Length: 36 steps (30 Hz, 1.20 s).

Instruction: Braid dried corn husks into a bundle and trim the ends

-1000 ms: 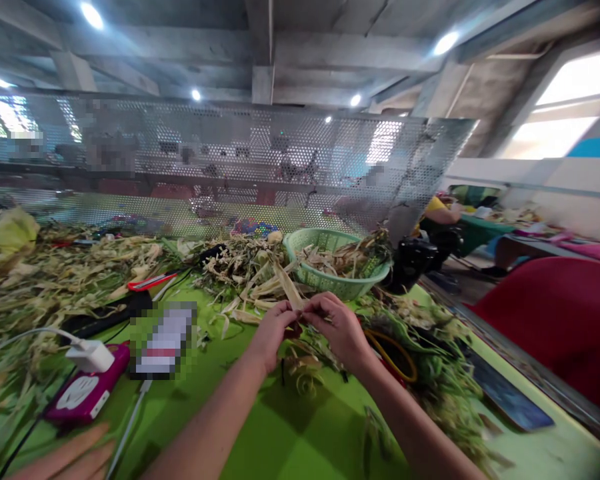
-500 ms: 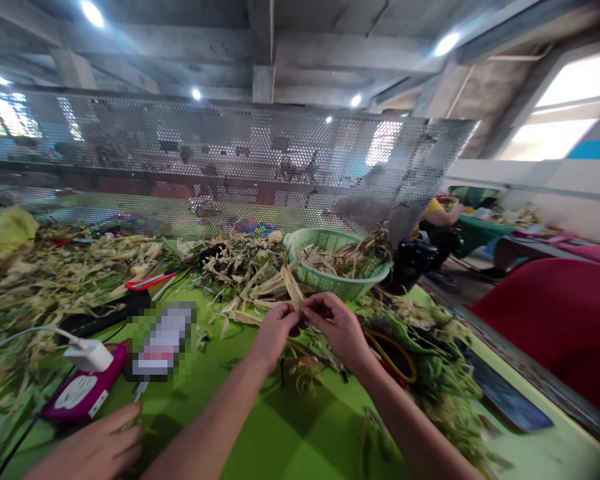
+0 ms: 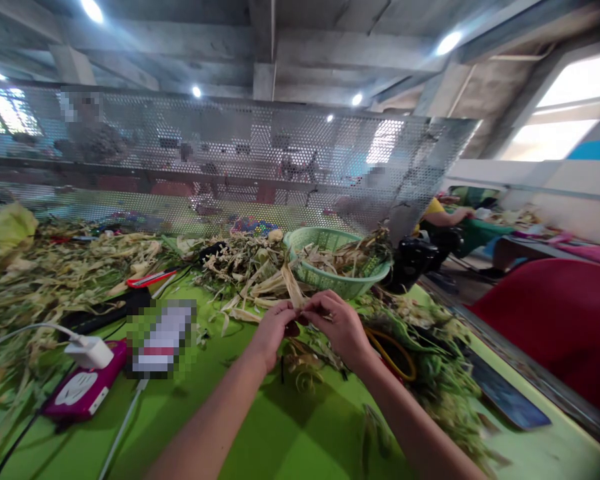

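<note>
Now, left hand (image 3: 271, 330): fingers curled, thumb and forefinger pinched on the husk (image 3: 293, 288) that I see rising from the fingertips.
Right hand (image 3: 339, 327): fingers bent in, tips closed on the same husk and touching the left hand's tips.
Husk: a pale dry strip, tilted up and to the left from the pinch, held just above the table (image 3: 280, 433) and in front of the basket (image 3: 330, 283).
Under the hands: curled scraps (image 3: 305, 373) on the green top (a dark bit below the thumbs is too blurred for me to name).
Basket: green, just behind the hands, with more dry leaves in it.
Pile (image 3: 240, 267): husks heaped left of the basket, spreading along the far side.
Right side: a yellow ring (image 3: 397, 350) near the right wrist, green trimmings (image 3: 440, 373) beyond it, a dark slab (image 3: 505, 399) at the table's edge.
Left side: a pink power strip (image 3: 77, 395) with a white plug (image 3: 93, 352), and a red tool (image 3: 153, 278) further back.
Back: a mesh screen (image 3: 230, 153) spans the table.
</note>
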Motion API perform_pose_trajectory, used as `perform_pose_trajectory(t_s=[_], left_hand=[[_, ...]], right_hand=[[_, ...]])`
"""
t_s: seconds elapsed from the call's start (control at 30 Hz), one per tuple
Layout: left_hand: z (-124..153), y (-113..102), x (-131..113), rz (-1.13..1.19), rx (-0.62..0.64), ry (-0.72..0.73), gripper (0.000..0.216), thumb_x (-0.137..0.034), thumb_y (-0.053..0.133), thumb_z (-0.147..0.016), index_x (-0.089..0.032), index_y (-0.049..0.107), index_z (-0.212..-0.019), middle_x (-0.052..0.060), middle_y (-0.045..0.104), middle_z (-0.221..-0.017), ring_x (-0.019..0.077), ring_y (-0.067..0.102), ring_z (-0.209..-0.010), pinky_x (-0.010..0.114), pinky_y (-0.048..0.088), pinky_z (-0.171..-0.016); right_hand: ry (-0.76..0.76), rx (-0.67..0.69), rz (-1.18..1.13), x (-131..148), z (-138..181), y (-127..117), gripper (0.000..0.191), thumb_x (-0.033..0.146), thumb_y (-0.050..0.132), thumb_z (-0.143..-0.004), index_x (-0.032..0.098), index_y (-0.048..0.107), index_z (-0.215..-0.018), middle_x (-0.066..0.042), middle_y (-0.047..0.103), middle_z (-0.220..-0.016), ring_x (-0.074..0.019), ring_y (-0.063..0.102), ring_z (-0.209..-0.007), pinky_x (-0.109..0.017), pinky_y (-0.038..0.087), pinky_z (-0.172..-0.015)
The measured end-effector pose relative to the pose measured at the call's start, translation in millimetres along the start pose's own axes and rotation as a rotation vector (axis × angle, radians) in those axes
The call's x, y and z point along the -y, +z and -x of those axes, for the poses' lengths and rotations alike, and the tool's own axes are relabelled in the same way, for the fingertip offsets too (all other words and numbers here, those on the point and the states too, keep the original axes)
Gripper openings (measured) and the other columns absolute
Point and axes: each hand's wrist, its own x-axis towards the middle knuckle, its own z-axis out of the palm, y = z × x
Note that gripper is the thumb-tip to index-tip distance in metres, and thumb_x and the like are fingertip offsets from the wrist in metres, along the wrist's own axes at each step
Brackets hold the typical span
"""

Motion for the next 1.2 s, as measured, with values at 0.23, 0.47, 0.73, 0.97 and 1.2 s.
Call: perform_pose_trajectory(t_s=[0.23, 0.47, 0.73, 0.97, 1.2], left_hand=[[1.6, 2.6, 0.9, -0.173, 0.035, 0.109, 0.016, -0.032, 0.058, -0.074, -0.016, 0.059, -0.074, 0.001, 0.057, -0.071, 0.0115, 0.047, -0.065, 0.023, 0.036, -0.062], [0.6, 1.2, -0.1, -0.193, 0.061, 0.151, 0.016, -0.030, 0.056, -0.076, -0.015, 0.057, -0.071, 0.000, 0.053, -0.066, 0.0112, 0.048, -0.063, 0.023, 0.036, -0.060], [-2.6, -2.0, 2.8, -0.025, 0.003, 0.063, 0.013, -0.027, 0.060, -0.070, -0.015, 0.056, -0.069, -0.002, 0.051, -0.062, 0.0095, 0.047, -0.058, 0.022, 0.035, -0.058], [-1.0, -2.5, 0.3, -0.009, 0.004, 0.031, 0.010, -0.024, 0.059, -0.066, -0.015, 0.057, -0.069, -0.001, 0.054, -0.064, 0.0092, 0.046, -0.059, 0.022, 0.034, -0.058], [-4.3, -4.2, 4.9, 0.016, -0.037, 0.051, 0.011, -0.020, 0.061, -0.064, -0.016, 0.051, -0.067, -0.003, 0.050, -0.063, 0.0085, 0.045, -0.058, 0.023, 0.035, -0.059]], right_hand=[[0.214, -0.029, -0.249, -2.2, 2.1, 7.5, 0.011, 0.029, 0.061, -0.080, 0.020, 0.059, -0.076, 0.000, 0.061, -0.069, -0.0153, 0.057, -0.065, -0.026, 0.045, -0.062], [0.203, -0.038, -0.348, 0.6, 1.9, 9.2, 0.011, 0.029, 0.063, -0.078, 0.019, 0.060, -0.079, 0.001, 0.060, -0.069, -0.0143, 0.056, -0.064, -0.025, 0.046, -0.062], [0.046, -0.038, -0.117, -5.8, 3.0, 6.7, 0.013, 0.030, 0.064, -0.081, 0.020, 0.068, -0.088, -0.004, 0.068, -0.082, -0.0188, 0.063, -0.075, -0.030, 0.050, -0.073], [-0.014, -0.049, 0.001, 0.7, 1.9, 4.5, 0.007, 0.027, 0.064, -0.080, 0.021, 0.068, -0.081, -0.003, 0.067, -0.079, -0.0185, 0.062, -0.073, -0.029, 0.048, -0.071], [0.070, -0.027, -0.049, -1.5, 2.6, 8.9, 0.008, 0.027, 0.062, -0.080, 0.020, 0.063, -0.078, -0.003, 0.064, -0.077, -0.0179, 0.059, -0.073, -0.029, 0.046, -0.069]])
